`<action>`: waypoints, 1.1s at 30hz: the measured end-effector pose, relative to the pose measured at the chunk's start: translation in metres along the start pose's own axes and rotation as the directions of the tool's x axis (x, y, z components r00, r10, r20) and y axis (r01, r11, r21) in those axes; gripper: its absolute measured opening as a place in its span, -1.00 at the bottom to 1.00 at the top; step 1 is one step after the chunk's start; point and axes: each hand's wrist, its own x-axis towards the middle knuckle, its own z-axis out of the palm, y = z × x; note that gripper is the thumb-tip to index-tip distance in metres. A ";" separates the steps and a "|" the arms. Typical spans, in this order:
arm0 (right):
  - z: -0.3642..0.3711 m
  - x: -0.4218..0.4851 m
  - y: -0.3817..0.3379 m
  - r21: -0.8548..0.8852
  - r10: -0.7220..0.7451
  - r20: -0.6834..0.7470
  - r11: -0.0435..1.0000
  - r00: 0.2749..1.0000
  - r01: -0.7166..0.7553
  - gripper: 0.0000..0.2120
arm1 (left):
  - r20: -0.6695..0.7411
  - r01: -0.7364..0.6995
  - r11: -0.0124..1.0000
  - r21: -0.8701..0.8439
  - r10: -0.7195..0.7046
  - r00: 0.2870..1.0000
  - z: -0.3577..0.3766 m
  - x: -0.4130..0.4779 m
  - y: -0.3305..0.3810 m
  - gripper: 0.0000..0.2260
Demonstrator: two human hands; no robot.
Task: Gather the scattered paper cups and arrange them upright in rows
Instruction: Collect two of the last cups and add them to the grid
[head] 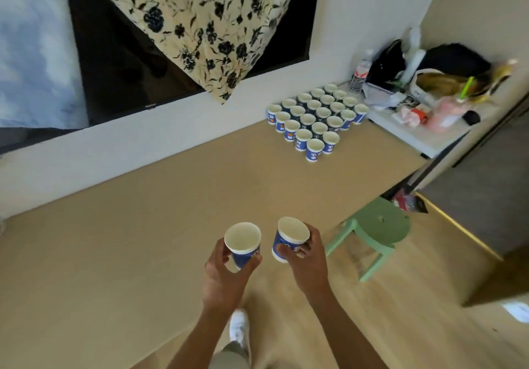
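**Paper cups: two in hand, a block of rows already standing**

Paper cups are carried one in each hand over a tan floor mat (143,239). The left hand (226,271) curls its fingers round a blue-and-white cup (243,244), mouth up, tipped slightly. Just beside it, the right hand (307,260) wraps a second cup (289,238), also mouth up, thumb across its printed side. Both forearms reach forward from the bottom edge, hands close together but the cups apart. Further right stands a green stool (382,221). Well beyond, by the wall, the arranged cups (316,118) stand upright in neat diagonal rows. No loose cups show on the mat, so this pair may be among the last, though the frame's edges are blurred.
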 end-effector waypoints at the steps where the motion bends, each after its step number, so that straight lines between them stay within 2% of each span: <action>1: -0.011 0.006 0.000 0.005 0.007 -0.023 1.000 1.000 -0.007 -0.31 | 0.015 0.004 1.000 0.002 -0.004 1.000 0.012 0.006 0.004 -0.54; 5: -0.052 0.040 0.003 0.016 0.052 -0.109 0.999 0.993 -0.051 -0.30 | 0.095 0.025 1.000 -0.001 -0.025 0.995 0.071 0.038 0.019 -0.55; 13: -0.122 0.155 -0.009 -0.108 0.082 -0.263 0.988 0.961 -0.114 -0.38 | 0.202 0.080 0.995 -0.055 -0.068 0.977 0.197 0.130 0.051 -0.54; 20: -0.155 0.255 -0.022 -0.166 0.077 -0.345 0.976 0.935 -0.141 -0.42 | 0.277 0.109 0.991 -0.076 -0.084 0.957 0.263 0.196 0.085 -0.54; 26: -0.164 0.324 -0.014 -0.208 0.067 -0.382 0.966 0.922 -0.157 -0.39 | 0.222 0.114 0.992 -0.052 -0.100 0.970 0.296 0.227 0.098 -0.56; 33: -0.191 0.441 -0.009 -0.267 0.055 -0.213 0.957 0.975 -0.112 -0.36 | 0.055 0.191 0.981 -0.039 -0.188 0.981 0.349 0.248 0.116 -0.55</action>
